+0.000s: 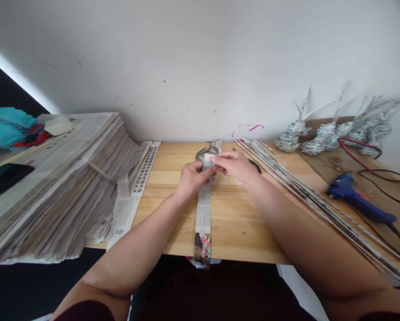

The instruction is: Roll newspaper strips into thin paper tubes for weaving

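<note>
A long newspaper strip (204, 209) runs down the middle of the wooden table, its printed near end hanging over the front edge. My left hand (193, 178) pinches the strip near its far end, thumb on top. At the white tip of that end, the fingertips of my right hand (232, 166) are pressed together on the paper, close to my left thumb. Just behind the hands lie what look like dark scissors (202, 152), partly covered. More paper (217, 145) shows beyond them.
A tall newspaper stack (82, 178) fills the left side, with a phone (7, 178) on top. To the right lie thin rolled paper sticks (300, 196), a blue glue gun (356, 198) with its cord, and several woven paper pieces (327, 136) against the wall.
</note>
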The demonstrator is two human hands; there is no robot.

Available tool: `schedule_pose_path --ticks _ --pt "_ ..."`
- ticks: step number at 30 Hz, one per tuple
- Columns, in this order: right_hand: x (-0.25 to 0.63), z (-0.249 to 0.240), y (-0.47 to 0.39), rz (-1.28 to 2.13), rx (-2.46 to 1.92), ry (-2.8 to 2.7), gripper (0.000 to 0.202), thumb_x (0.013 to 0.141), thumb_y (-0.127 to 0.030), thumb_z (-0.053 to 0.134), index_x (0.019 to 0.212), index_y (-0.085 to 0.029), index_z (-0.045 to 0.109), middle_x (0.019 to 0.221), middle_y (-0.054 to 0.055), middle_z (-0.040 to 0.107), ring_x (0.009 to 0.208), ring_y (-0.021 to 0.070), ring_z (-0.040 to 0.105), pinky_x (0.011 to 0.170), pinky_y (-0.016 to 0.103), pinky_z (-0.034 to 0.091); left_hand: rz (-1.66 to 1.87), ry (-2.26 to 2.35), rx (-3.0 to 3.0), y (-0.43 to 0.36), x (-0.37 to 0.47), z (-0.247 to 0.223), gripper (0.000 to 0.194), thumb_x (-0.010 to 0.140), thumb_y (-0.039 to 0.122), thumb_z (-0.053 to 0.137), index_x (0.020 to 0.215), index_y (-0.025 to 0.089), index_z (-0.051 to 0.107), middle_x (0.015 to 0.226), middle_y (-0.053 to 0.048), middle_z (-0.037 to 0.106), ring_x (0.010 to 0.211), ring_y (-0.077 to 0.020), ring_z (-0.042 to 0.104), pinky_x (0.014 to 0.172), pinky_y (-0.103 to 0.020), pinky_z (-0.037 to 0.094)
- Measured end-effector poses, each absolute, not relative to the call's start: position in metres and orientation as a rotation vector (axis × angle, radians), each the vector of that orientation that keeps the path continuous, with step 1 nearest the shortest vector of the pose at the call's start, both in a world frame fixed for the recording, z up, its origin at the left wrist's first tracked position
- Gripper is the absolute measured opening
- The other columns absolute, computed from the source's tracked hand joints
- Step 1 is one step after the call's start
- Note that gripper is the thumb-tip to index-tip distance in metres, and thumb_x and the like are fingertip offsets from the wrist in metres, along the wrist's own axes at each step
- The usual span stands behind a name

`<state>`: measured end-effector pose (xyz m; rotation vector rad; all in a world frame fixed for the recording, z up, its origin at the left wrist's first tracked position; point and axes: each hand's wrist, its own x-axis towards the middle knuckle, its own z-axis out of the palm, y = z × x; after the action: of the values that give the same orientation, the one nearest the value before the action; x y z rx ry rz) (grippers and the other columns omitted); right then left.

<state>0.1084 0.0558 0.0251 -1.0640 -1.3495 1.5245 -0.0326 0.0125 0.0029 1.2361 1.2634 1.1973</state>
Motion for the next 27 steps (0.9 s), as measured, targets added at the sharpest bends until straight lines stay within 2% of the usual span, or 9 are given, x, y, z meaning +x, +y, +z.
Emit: schedule_pose_path --ticks 7,12,18,21,27 --pt "0.1055 0.0290 0.0532 1.561 -1.081 -1.260 0.029 0.053 -0.035 0.086 0.063 -0.015 0.068 0.049 -0.002 0.055 0.044 0.0067 0.041 0.040 0.022 0.022 1.181 1.221 1.224 0.0099 -0.0320 0.0064 0.040 0.070 0.050 0.076 0.085 0.013 0.074 0.076 -0.007 0.071 0.066 -0.0140 0.064 0.058 -0.024 0.050" --pt "0.1042 0.0317 0.0513 1.583 -1.085 -1.236 0.033 0.049 -0.034 0.089 0.060 -0.016 0.064 0.049 -0.002 0.056 0.043 0.0065 0.041 0.039 0.023 0.025 1.139 1.196 1.211 0.0087 -0.0312 0.0084 0.039 0.072 0.050 0.074 0.086 0.013 0.074 0.080 -0.007 0.070 0.063 -0.0136 0.060 0.050 -0.023 0.049" --pt "0.1049 0.0255 0.0548 1.533 -1.105 -1.219 0.033 0.052 -0.036 0.087 0.063 -0.017 0.063 0.049 -0.005 0.050 0.041 0.0048 0.033 0.039 0.023 0.018 1.197 1.109 1.139 0.0073 -0.0280 0.0088 0.038 0.065 0.044 0.080 0.085 0.014 0.071 0.076 -0.003 0.068 0.070 -0.0135 0.062 0.068 -0.030 0.056" --pt "0.1055 0.0255 0.0558 1.545 -1.126 -1.199 0.033 0.051 -0.035 0.087 0.062 -0.017 0.063 0.049 -0.005 0.050 0.041 0.0048 0.032 0.039 0.023 0.017 1.216 1.152 1.192 0.0073 -0.0283 0.0072 0.036 0.066 0.042 0.079 0.087 0.014 0.070 0.073 -0.003 0.068 0.065 -0.0132 0.062 0.065 -0.029 0.054" --pt "0.1043 0.0301 0.0524 1.561 -1.114 -1.213 0.034 0.051 -0.034 0.089 0.060 -0.017 0.060 0.047 -0.003 0.053 0.040 0.0065 0.039 0.039 0.024 0.021 1.197 1.205 1.326 0.0087 -0.0316 0.0036 0.023 0.072 0.035 0.072 0.082 0.014 0.070 0.079 -0.006 0.071 0.069 -0.0152 0.064 0.063 -0.026 0.051"
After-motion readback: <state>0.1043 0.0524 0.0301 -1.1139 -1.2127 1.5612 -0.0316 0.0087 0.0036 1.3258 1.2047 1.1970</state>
